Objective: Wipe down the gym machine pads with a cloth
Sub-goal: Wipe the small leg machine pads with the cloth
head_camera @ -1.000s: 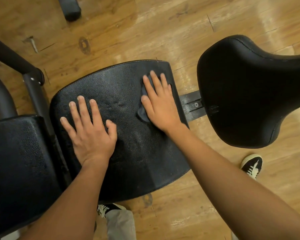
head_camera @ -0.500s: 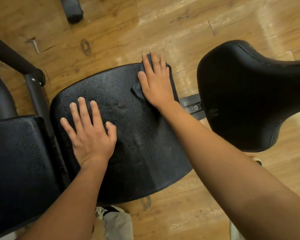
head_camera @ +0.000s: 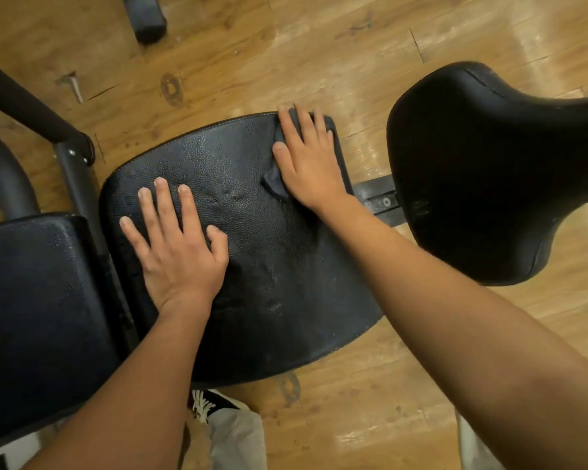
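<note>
Black pad (head_camera: pixel 252 266), cloth (head_camera: pixel 275 183) under right hand (head_camera: pixel 308 164)

Bare glossy wooden plank floor (head_camera: pixel 286 52) is lying open across the upper middle of the frame, while the curved black leather saddle pad (head_camera: pixel 482 171) at right and the dark metal frame tubes (head_camera: pixel 72 157) at left are hemming in the central textured black pad (head_camera: pixel 252 266).

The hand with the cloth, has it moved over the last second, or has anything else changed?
The right hand slid the dark cloth away from the person, from the middle of the centre pad up to its far right corner, fingertips now at the edge. It kept the cloth pressed flat throughout. The left hand stayed spread on the pad, and the pads did not shift.
</note>
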`<state>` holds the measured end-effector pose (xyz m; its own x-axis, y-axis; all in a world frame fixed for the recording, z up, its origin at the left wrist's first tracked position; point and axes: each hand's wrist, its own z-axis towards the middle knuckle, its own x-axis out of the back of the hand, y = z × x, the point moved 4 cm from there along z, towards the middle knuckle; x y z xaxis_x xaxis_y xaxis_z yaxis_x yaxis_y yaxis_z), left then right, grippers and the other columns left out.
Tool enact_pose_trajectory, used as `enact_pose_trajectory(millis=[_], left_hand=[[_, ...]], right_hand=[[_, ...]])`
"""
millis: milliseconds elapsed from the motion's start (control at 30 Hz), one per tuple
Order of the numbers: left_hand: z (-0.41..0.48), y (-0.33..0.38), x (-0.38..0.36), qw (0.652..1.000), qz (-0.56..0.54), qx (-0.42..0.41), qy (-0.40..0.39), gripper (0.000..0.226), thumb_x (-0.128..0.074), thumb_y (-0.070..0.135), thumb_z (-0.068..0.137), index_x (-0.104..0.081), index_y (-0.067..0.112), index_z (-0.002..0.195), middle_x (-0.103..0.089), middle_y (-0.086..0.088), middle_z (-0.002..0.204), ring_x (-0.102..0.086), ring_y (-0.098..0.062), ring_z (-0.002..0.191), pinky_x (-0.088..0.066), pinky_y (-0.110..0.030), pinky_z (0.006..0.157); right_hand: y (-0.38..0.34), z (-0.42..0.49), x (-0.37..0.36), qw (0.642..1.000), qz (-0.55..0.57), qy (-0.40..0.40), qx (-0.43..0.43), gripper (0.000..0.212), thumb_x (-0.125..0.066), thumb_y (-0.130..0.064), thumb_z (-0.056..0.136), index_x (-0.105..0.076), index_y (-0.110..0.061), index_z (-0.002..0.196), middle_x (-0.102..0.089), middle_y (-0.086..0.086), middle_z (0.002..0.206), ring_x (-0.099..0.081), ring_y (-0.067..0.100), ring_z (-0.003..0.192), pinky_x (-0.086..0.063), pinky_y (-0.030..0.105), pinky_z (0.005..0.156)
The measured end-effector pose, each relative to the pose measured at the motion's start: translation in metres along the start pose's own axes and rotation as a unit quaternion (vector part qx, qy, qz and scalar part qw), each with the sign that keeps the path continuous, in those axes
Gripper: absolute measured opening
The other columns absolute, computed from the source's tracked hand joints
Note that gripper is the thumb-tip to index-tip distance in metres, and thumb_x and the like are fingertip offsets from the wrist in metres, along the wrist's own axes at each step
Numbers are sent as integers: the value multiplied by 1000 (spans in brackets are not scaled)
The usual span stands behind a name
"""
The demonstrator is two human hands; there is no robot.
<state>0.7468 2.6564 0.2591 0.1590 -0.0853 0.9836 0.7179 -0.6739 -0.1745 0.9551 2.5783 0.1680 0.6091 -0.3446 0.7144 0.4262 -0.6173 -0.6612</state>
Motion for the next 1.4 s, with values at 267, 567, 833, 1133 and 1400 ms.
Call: enact_pose_trajectory(millis=[267,567,833,1133,1400], left_hand=[[-1,0,1,1000,7,-5,5,68,-40,32,96,-27,8,159,-14,-17,168,-9,-35,156,-6,-63,122],[-2,1,1,1000,-4,-2,11,68,-44,30,96,-28,8,158,-15,-17,168,-10,-35,156,-6,-62,123],[-3,3,0,1000,-13,-5,11,69,-36,33,95,-29,7,158,-15,-17,168,-12,-35,155,-6,-63,122],[-1,1,1,1000,-11,-6,11,68,-34,34,95,-30,7,157,-16,-18,168,-13,-34,155,-7,-62,122],[0,2,-1,1000,-3,-9,9,68,-37,33,95,-29,6,158,-14,-18,168,-11,-34,156,-7,-64,121]], right_hand=[[15,-115,-17,1000,9,-15,13,57,-31,-40,109,-22,-23,163,-11,3,172,0,32,158,-10,56,125],[51,-267,-20,993,-39,-114,2,58,-25,-46,109,-22,-26,163,-7,-3,172,7,23,159,-16,56,126],[47,-250,-20,992,-40,-116,9,57,-24,-45,109,-19,-28,163,-5,-4,172,11,23,158,-12,54,127],[10,-92,-12,998,-12,-29,49,59,-30,-42,107,-24,-22,162,-14,4,171,0,35,158,-10,57,124],[5,21,10,999,-15,12,32,60,-34,-40,107,-23,-23,163,-12,6,172,-3,36,157,-10,56,123]])
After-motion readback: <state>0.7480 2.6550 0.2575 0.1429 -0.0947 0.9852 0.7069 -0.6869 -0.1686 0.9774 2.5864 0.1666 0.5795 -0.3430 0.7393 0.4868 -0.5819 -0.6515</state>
